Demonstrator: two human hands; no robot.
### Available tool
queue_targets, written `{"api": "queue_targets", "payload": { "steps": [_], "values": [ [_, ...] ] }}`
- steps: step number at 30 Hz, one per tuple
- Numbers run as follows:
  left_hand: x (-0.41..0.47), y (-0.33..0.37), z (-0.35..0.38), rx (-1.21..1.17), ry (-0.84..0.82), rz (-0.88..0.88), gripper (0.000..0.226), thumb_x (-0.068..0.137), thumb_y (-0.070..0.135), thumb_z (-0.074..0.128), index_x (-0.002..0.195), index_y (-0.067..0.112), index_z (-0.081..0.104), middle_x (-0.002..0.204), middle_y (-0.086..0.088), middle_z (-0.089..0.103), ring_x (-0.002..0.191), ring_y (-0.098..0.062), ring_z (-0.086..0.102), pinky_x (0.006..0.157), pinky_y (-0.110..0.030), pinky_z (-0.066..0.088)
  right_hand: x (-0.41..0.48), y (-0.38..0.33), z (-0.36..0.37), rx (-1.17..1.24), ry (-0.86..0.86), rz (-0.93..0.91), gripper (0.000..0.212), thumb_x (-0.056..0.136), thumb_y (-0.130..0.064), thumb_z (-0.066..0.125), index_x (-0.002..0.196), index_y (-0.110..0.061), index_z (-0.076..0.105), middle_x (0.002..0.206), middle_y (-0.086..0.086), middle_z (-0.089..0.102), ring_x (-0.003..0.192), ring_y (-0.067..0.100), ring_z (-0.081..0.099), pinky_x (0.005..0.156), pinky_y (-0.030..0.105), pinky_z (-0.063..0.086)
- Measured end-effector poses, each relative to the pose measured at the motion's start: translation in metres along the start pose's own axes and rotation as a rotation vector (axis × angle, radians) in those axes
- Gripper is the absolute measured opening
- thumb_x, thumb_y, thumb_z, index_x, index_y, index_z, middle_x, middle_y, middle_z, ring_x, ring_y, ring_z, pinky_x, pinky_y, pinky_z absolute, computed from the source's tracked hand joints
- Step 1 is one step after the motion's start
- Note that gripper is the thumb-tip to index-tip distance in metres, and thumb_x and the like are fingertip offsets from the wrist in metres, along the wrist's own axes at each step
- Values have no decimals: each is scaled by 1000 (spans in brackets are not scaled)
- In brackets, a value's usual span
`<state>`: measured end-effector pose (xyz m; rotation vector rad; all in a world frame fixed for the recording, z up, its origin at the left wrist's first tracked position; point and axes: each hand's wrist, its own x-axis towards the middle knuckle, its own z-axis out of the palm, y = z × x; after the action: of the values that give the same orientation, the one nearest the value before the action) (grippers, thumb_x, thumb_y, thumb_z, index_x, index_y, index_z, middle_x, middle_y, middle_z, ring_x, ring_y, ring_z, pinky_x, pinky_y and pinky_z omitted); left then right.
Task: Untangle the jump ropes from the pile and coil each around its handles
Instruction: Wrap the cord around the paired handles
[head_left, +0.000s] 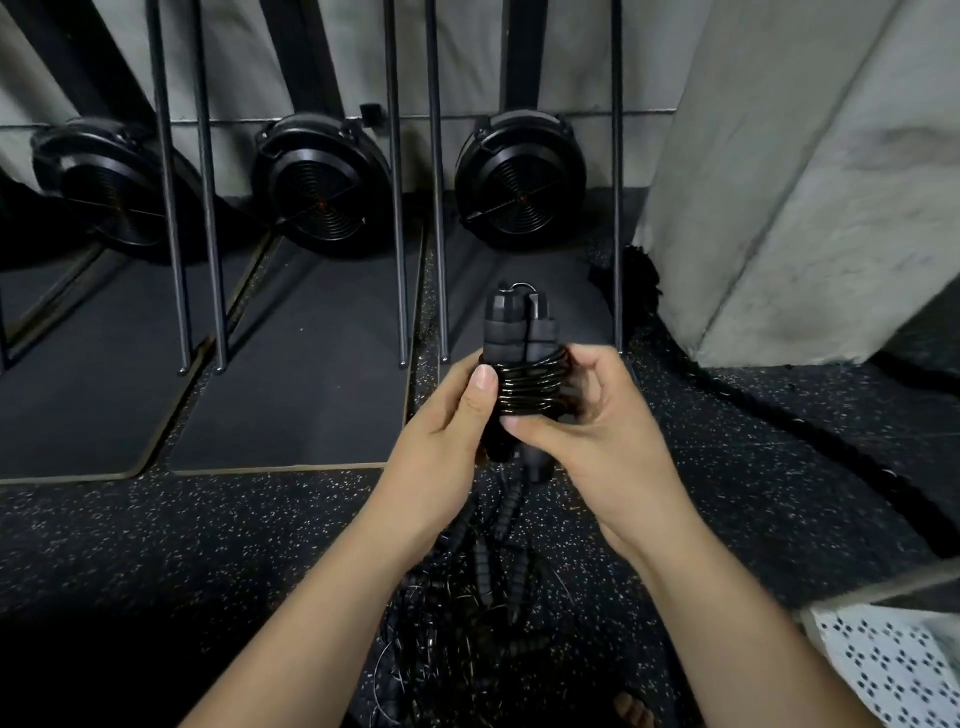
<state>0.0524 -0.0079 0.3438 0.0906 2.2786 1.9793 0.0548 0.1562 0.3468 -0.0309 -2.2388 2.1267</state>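
Observation:
A black jump rope (522, 358) is held upright in front of me, its two foam handles side by side and its shiny cord wound in several turns round their middle. My left hand (441, 431) grips the bundle from the left, thumb pressed on the coils. My right hand (587, 415) holds it from the right, fingers curled round the coils and lower handles. Below my arms a tangled pile of black jump ropes (478, 613) lies on the floor, thin cords and ribbed handles mixed together.
The floor is dark speckled rubber (208, 545). Black mats (301, 374) lie ahead under thin metal posts (400, 234). Three round black fans (522, 179) stand against the far wall. A thick black battle rope (779, 415) runs along a concrete pillar (805, 182) on the right.

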Motion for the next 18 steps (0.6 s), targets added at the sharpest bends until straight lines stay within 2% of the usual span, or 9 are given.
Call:
{"api": "queue_targets", "payload": {
  "steps": [4,6,8,10,12,15,18],
  "values": [
    [-16,26,18,27,-57,0,53,97,81,46,137,51,63,137,22,67,132,-1,60,118,-43,44,-36,-25,-36,67,-22,65,65,80,-14,94,134,-23,58,124,-3,77,114,15,75,101,42,59],
    [-27,44,34,65,-115,-10,41,96,74,50,127,52,68,129,24,71,123,4,64,115,-39,47,-62,-33,-62,144,57,98,52,83,-27,88,128,-17,64,120,1,79,115,19,75,101,39,58],
    [-41,59,56,107,-213,-2,39,100,65,50,126,45,71,121,22,75,116,4,68,112,-37,49,-89,-38,-90,204,157,128,46,85,-37,84,121,-13,67,118,5,79,114,24,76,91,40,60],
    [-59,78,88,179,-337,12,40,104,61,47,127,41,72,117,25,76,111,9,68,109,-30,49,-123,-45,-123,219,233,155,52,82,-35,84,124,-12,63,119,7,79,112,25,77,81,36,62],
    [-70,88,110,261,-393,22,42,103,65,45,125,42,72,115,28,75,108,11,67,106,-27,50,-147,-52,-144,189,235,162,55,82,-30,84,130,-16,63,119,5,80,111,23,78,81,39,64],
    [-82,99,141,354,-443,78,46,100,71,44,121,43,73,108,25,76,102,10,68,97,-25,53,-176,-69,-172,138,192,178,42,93,-16,79,134,-17,68,120,6,80,113,24,77,89,44,65],
    [-98,114,178,409,-487,144,51,99,72,40,128,43,71,111,23,75,104,11,65,88,-13,48,-209,-86,-201,111,217,155,34,99,-13,74,132,-16,70,120,6,80,113,22,77,85,35,65]
  ]
}}
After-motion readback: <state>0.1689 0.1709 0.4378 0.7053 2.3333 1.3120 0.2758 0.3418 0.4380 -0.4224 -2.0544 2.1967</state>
